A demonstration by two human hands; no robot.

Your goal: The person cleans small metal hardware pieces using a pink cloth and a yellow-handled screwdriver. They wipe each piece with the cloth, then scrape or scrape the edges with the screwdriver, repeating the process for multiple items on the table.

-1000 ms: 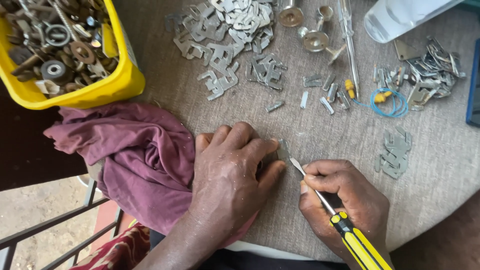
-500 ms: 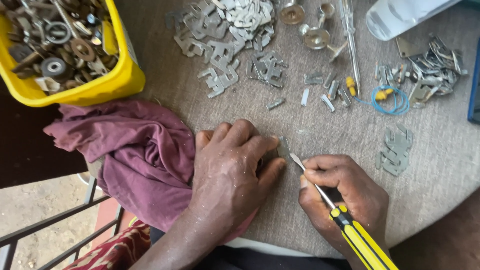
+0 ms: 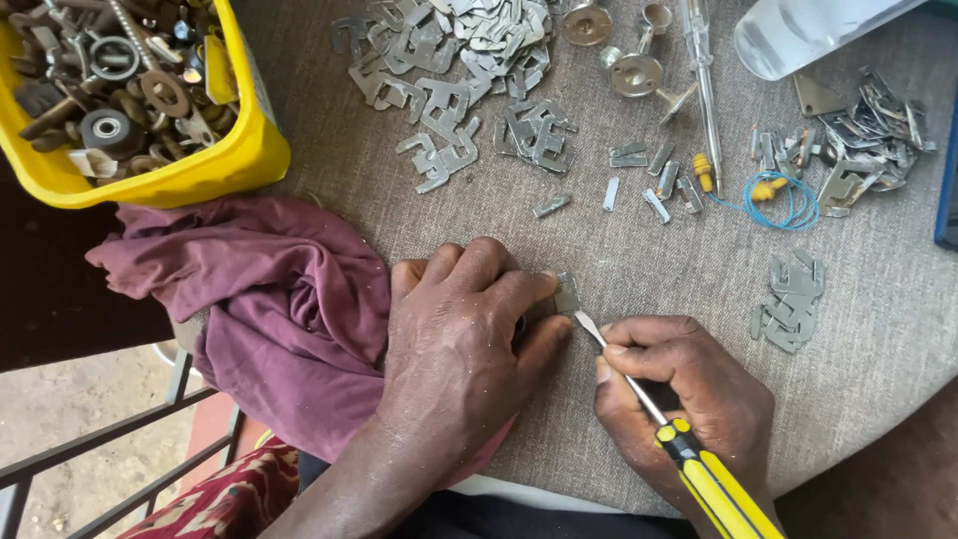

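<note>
the left hand (image 3: pixel 454 344) lies palm down on the grey woven tabletop (image 3: pixel 649 250), fingers spread flat and pressing on a small flat grey metal piece (image 3: pixel 567 295) that peeks out just past its fingertips. the right hand (image 3: pixel 684 399) is closed around a yellow-and-black-handled screwdriver (image 3: pixel 689 454), whose thin metal tip touches the edge of that small piece.

just left of the left hand, partly under its wrist, a crumpled maroon cloth (image 3: pixel 269 299) lies at the table edge. above it, at the top left, a yellow plastic tub (image 3: pixel 225 165) holds dark washers, rings and bolts. a heap of flat notched grey metal plates (image 3: pixel 444 50) spreads across the top middle, with a few loose short strips (image 3: pixel 639 185) below it. two round brass-coloured fittings (image 3: pixel 624 50) lie beside a clear-handled tester screwdriver (image 3: pixel 702 70). a clear plastic bottle (image 3: pixel 808 30) lies at the top right, no label readable. beneath it is another pile of bent metal parts (image 3: pixel 863 130), a blue wire loop with yellow ends (image 3: pixel 783 200), and a small stack of grey plates (image 3: pixel 793 304) near the right hand.
</note>
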